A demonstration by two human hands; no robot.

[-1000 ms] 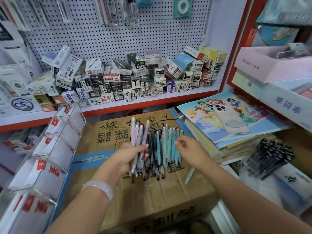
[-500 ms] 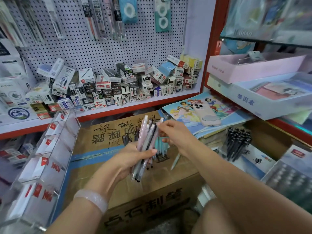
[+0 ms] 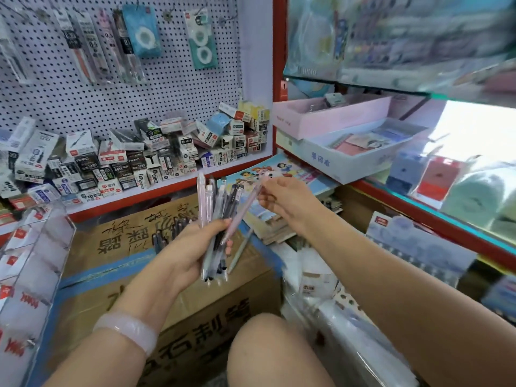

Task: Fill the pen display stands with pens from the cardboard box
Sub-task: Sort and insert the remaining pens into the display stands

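The left hand (image 3: 192, 247) is gripping a bundle of pens (image 3: 216, 219) — too overlapped to count — while the right hand (image 3: 282, 196) is pinching one pink pen (image 3: 245, 208); one pale pen (image 3: 239, 251) is lying on the single cardboard box (image 3: 134, 275).

pegboard (image 3: 167, 88): white, hung with packaged refills and correction tapes
shelf (image 3: 167, 188): red front edge; small boxes (image 3: 134, 160) heaped along it to its right end
picture books (image 3: 293, 174): stacked right of the shelf
pink tray (image 3: 329, 121): above a pale blue tray (image 3: 349, 160)
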